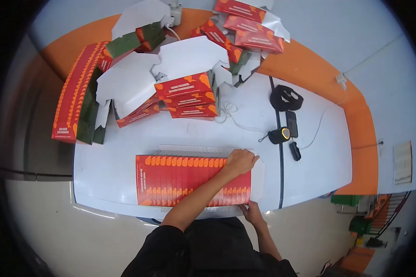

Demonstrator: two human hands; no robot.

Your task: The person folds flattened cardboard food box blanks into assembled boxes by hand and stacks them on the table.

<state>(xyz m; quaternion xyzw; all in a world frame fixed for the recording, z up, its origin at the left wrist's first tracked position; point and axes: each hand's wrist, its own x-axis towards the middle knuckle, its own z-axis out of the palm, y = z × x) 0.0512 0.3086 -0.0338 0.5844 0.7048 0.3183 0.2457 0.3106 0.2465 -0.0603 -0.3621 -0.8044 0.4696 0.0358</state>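
Observation:
A row of overlapping flat red cartons [171, 182] with orange prints lies on the white table in front of me, white flaps showing along its far edge and right end. My left hand [240, 161] reaches across to the far right corner, its fingers curled down over the carton edge. At the near right corner, my right hand [251, 213] pinches the edge of a carton by the table's front rim. Its fingertips are partly hidden.
Folded red boxes [192, 99] with raised white lids are piled at the back. A long carton stack [81, 92] stands at the left. Toward the right lie a round black speaker [279, 135], a phone [291, 123], a black strap-like item [285, 98] and white cables.

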